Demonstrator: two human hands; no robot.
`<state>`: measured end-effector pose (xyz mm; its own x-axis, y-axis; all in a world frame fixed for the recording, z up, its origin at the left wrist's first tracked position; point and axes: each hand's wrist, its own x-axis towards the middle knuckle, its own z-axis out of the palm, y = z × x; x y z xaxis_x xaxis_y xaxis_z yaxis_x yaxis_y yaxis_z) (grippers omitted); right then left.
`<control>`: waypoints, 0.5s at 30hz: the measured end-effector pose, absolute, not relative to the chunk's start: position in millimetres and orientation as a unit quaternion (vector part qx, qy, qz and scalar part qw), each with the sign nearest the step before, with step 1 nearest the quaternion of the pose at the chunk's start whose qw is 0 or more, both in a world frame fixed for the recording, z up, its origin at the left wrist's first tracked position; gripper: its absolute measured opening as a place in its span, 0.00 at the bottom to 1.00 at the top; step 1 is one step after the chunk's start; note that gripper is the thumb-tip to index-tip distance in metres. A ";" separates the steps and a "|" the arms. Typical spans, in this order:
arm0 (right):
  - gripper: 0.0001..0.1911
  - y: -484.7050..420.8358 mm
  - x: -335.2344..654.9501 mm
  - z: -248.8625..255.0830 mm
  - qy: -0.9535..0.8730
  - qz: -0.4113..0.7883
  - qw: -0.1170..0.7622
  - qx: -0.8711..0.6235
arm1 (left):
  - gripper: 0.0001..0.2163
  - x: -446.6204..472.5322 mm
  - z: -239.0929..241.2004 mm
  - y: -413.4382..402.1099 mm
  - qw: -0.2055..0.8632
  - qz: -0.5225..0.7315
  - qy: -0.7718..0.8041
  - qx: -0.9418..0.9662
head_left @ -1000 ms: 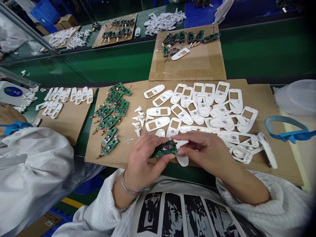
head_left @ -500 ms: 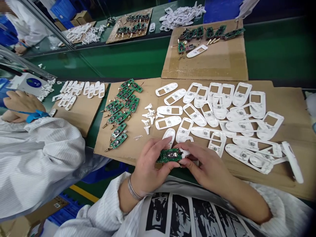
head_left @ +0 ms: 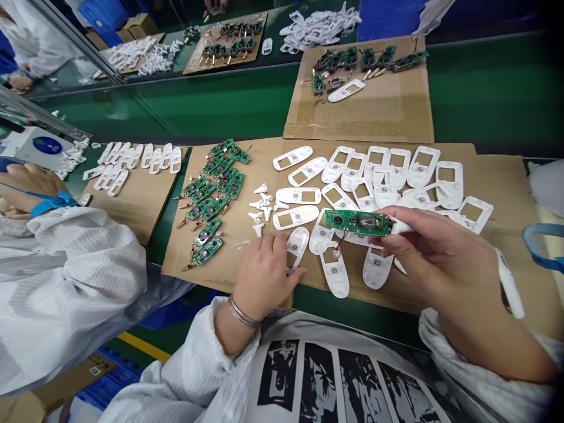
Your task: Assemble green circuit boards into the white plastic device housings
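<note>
In my right hand (head_left: 436,258) is a green circuit board (head_left: 359,222), pinched at its right end, where a small white plastic piece (head_left: 400,226) sits. A thin red wire with a small pale disc hangs below the board. The board is raised over the white plastic covers (head_left: 335,270) on the cardboard. My left hand (head_left: 268,267) rests low on the cardboard with its thumb apart from the fingers. It is beside a single white cover (head_left: 298,247), close to its left edge and near end; whether it touches the cover is hard to tell.
Several circuit boards (head_left: 207,249) and small white plastic pieces (head_left: 263,202) lie on the left of the cardboard sheet (head_left: 247,158). Beyond stands a second cardboard sheet (head_left: 352,120) with more boards. At left a co-worker's sleeved arm (head_left: 79,264) reaches in.
My hands have parted. My right hand has carried the board up and to the right; my left hand has let go of it and come down beside the white cover.
</note>
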<state>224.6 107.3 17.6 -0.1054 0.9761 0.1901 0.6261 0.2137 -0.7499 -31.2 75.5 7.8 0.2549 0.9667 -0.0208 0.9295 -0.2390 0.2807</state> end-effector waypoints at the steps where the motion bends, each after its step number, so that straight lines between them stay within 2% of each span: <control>1: 0.17 107.0 223.8 18.1 -0.702 0.256 0.344 -0.569 | 0.21 -30.1 6.5 75.3 0.123 0.071 0.604 0.784; 5: 0.15 109.0 220.4 22.1 -0.733 0.282 0.348 -0.512 | 0.16 -38.0 13.6 78.8 0.223 0.151 0.602 0.752; 9: 0.14 110.1 207.5 26.6 -0.793 0.309 0.346 -0.395 | 0.18 -38.8 26.4 83.8 0.364 0.287 0.543 0.700; 15: 0.15 103.6 188.9 18.6 -0.832 0.276 0.331 -0.349 | 0.21 -21.4 26.5 84.7 0.591 0.362 0.472 0.545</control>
<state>188.9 103.6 18.6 -0.5374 0.7631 0.3590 0.3973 0.6046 -0.6904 -21.4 84.7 26.5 0.2926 0.9422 -0.1634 0.0868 0.1440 0.9858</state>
